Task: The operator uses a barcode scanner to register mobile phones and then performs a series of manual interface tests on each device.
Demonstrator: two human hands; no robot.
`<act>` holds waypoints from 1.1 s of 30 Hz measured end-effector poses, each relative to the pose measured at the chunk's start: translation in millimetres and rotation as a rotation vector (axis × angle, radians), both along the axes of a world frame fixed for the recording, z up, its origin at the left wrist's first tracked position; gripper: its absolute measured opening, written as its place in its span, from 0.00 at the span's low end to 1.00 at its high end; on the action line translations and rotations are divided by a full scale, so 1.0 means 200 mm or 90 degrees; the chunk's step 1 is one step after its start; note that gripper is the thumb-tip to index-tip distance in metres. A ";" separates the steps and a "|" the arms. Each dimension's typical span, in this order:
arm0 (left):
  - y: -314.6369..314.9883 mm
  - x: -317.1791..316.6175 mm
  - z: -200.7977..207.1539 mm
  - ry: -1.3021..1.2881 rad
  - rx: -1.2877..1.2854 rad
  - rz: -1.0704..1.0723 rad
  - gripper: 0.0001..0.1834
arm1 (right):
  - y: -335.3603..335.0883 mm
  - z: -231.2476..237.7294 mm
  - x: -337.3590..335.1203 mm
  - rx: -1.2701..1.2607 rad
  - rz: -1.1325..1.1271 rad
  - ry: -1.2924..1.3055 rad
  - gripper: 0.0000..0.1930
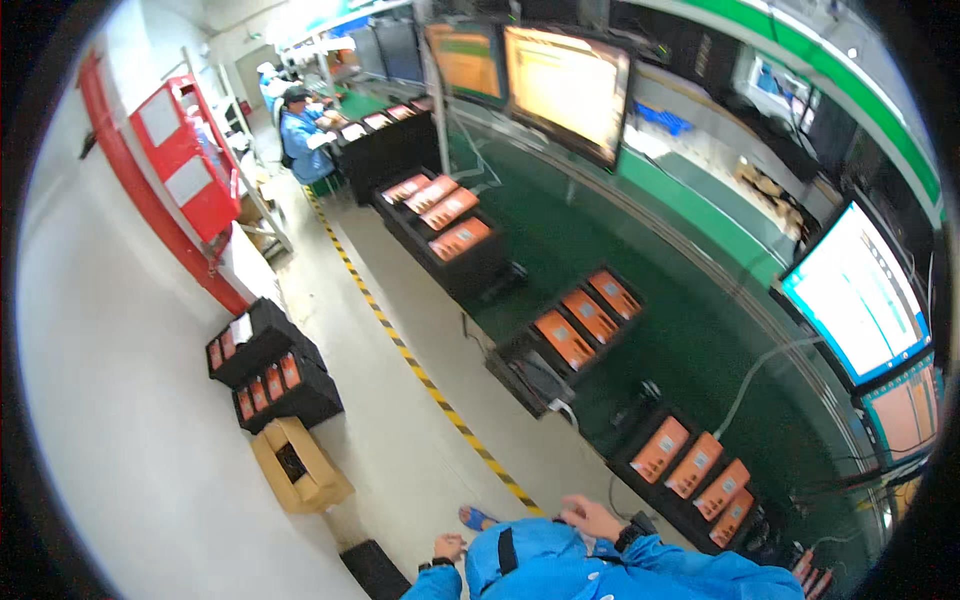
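Note:
My left hand (450,546) hangs low beside my blue smock (540,560), a dark band at its wrist. Its fingers are loosely bent, and I see nothing held in them. In front of my body, on the right side, is my right hand (592,517), wearing a black wristband (636,530). Its fingers are slightly curled and apart, with no object visible between them. Closest to this hand stands a black rack (640,480) on the green bench, carrying several orange-faced units (695,465). Neither hand touches it.
More black racks with orange units (590,315) line the green bench (690,350). Monitors (860,290) stand above it. Yellow-black tape (400,345) marks the floor. By the left wall are black crates (290,390) and a cardboard box (300,468). A person in blue (303,140) sits farther along.

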State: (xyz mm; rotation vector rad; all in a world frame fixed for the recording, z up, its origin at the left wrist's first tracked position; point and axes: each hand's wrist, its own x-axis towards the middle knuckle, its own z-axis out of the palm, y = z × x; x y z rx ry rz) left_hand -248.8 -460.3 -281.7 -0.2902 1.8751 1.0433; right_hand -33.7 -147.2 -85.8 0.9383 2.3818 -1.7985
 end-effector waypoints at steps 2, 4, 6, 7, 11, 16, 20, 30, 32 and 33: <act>-0.02 -0.14 0.07 -0.004 0.023 0.074 0.09 | -0.03 -0.11 -0.17 -0.036 0.128 -0.020 0.21; -0.13 -0.28 0.04 0.006 0.015 0.110 0.08 | -0.07 -0.02 -0.41 -0.007 0.195 -0.033 0.21; -0.25 -0.41 -0.12 -0.023 0.079 0.119 0.13 | -0.09 0.04 -0.63 0.028 0.256 -0.043 0.21; -0.27 -0.47 -0.16 -0.019 0.078 0.149 0.17 | -0.10 0.01 -0.73 -0.007 0.241 -0.060 0.20; -0.16 -0.75 -0.20 -0.064 0.113 0.228 0.19 | -0.10 -0.05 -1.11 -0.032 0.168 -0.041 0.18; 0.12 -1.17 -0.08 -0.030 0.140 0.096 0.20 | -0.09 -0.07 -1.64 -0.171 0.123 0.005 0.14; 0.21 -1.54 0.01 -0.011 0.137 0.107 0.19 | -0.06 0.03 -2.11 -0.230 0.124 0.068 0.16; 0.44 -2.53 0.25 -0.028 0.117 0.244 0.19 | 0.56 0.16 -3.14 -0.195 -0.032 0.180 0.12; 0.63 -2.72 0.34 -0.011 0.133 0.238 0.18 | 0.66 0.39 -3.26 -0.283 -0.125 0.177 0.10; 0.73 -2.83 0.34 0.038 0.134 0.189 0.17 | 0.67 0.40 -3.28 -0.280 -0.133 0.174 0.10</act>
